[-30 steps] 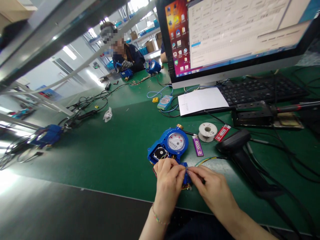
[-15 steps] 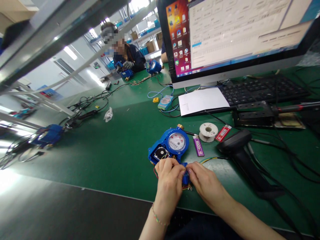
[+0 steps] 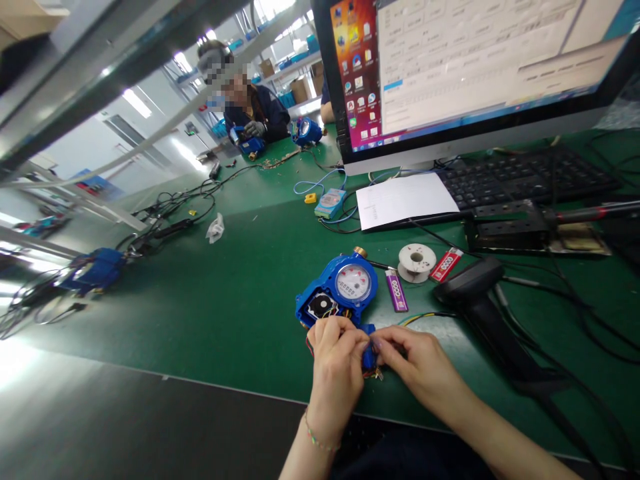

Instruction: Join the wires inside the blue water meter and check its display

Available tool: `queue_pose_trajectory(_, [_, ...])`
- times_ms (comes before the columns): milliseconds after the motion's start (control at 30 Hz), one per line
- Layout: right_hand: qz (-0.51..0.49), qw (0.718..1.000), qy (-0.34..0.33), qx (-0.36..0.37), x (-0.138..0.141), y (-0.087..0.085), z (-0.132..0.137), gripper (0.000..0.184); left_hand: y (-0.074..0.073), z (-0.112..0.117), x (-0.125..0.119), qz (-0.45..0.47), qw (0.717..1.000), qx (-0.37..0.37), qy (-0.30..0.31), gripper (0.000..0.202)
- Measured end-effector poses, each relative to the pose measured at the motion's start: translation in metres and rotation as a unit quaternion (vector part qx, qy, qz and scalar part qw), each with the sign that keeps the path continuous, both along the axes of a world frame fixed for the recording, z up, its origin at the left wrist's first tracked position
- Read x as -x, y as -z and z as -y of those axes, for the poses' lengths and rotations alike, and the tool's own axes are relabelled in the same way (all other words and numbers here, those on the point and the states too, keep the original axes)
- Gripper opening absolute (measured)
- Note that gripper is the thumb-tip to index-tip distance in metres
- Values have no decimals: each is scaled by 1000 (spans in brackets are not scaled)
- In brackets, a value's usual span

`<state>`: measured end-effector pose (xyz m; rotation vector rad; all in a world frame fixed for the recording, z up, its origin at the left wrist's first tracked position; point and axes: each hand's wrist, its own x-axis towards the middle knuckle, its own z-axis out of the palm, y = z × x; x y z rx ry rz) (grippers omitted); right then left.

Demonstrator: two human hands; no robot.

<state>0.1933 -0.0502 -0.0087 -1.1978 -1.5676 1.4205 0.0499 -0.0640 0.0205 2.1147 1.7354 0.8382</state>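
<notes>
Blue-cased meter with a round white dial (image 3: 353,282): lies face up on the green surface (image 3: 235,300), just beyond the left hand (image 3: 340,363). Long axis slants from a short brass fitting (image 3: 359,252) at the far right down to an open compartment (image 3: 323,305) at the near left, black round part inside.

Small blue block-shaped piece (image 3: 369,358): at the meter's near side, between the two hands, its length running roughly toward the wearer. Whether it joins the meter, cannot tell; fingers cover that spot.

Left hand nearer the meter, knuckles over its lower edge, fingertips meeting the piece from the left. Right hand (image 3: 407,357) comes in from the right, thumb and forefinger at the piece's right side. Both grips narrow, fingertips bunched nearly together; what lies between them too small to tell. Thin bare-ended wires (image 3: 379,375) poke out at the piece's near end.

Right of the meter: flat purple case with white lettering (image 3: 397,291), white plastic spool (image 3: 417,263), flat red case with white lettering (image 3: 446,265), black handheld scanner (image 3: 477,300).

Farther: white paper sheet (image 3: 405,201), black keyboard (image 3: 525,177), large monitor (image 3: 465,73). Far side: co-worker's gloved hand (image 3: 256,129) at another blue meter (image 3: 251,146).
</notes>
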Motion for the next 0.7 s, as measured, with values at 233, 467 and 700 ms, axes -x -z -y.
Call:
queue_pose_trajectory(233, [-1,995,62,84,-10,6,-7,38,3,-1,3,24,999,-23,-5,15])
queue_pose_trajectory(467, [114,970,196,-84,-41,-7,-15,26,5,-2,7,16,1000,-26,-3,15])
queue_pose_trajectory(700, [106,973,1,-207,-10,-17,-14,13,5,0,5,2,1000,-16,-20,16])
